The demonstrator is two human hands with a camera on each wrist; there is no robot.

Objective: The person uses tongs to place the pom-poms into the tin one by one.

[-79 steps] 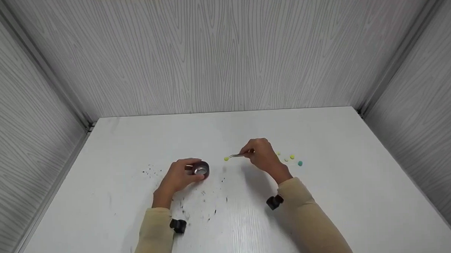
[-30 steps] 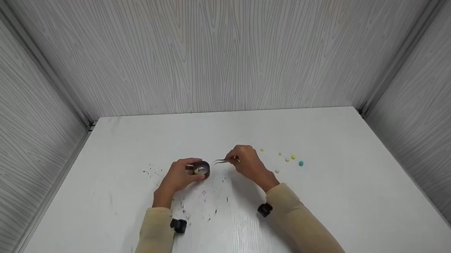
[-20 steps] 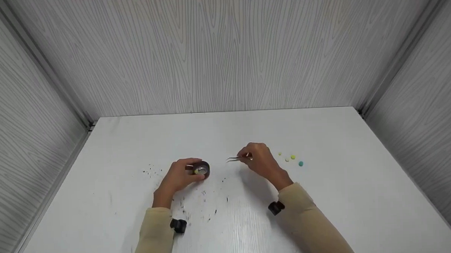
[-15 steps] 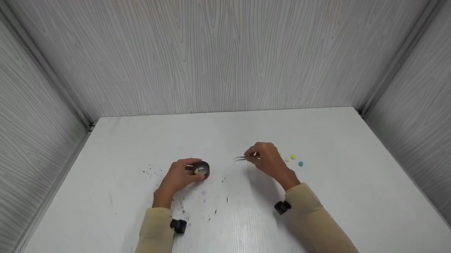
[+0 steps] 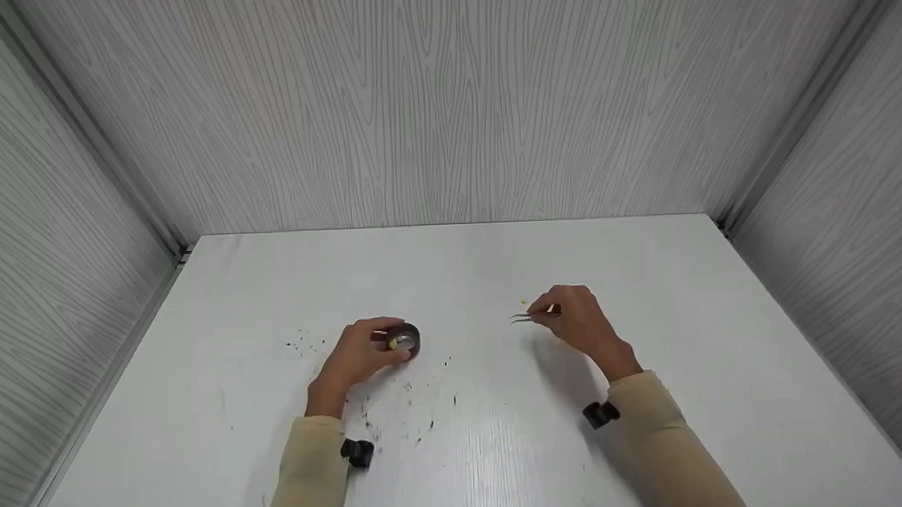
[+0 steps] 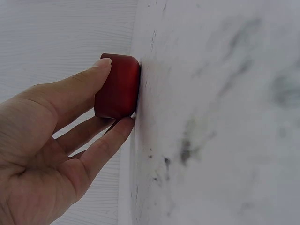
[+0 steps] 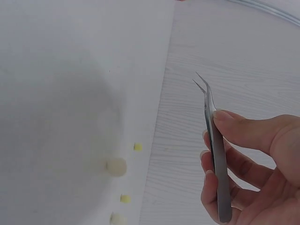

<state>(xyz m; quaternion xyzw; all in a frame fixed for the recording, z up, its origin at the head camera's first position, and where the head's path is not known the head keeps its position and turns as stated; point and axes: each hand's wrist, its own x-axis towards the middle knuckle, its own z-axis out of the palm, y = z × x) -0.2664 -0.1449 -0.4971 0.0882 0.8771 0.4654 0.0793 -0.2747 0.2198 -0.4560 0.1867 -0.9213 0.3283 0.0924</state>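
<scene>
My left hand grips a small round cup, red outside and shiny metal inside, standing on the table. One yellow ball lies inside it. Farther right, my right hand holds curved-tip metal tweezers above the tabletop. Their tips are apart with nothing between them. A small yellow ball sits just beyond the tips in the head view. The right wrist view has yellow balls and whitish balls on the table. My right hand hides other balls from the head camera.
Dark specks are scattered on the white table around and in front of the left hand. Grey wood-grain panels rise behind and at both sides.
A yellow ball held in the tweezers earlier is now in the cup. My right hand has moved away rightward with the tweezers, covering the balls there. My left hand stays put.
</scene>
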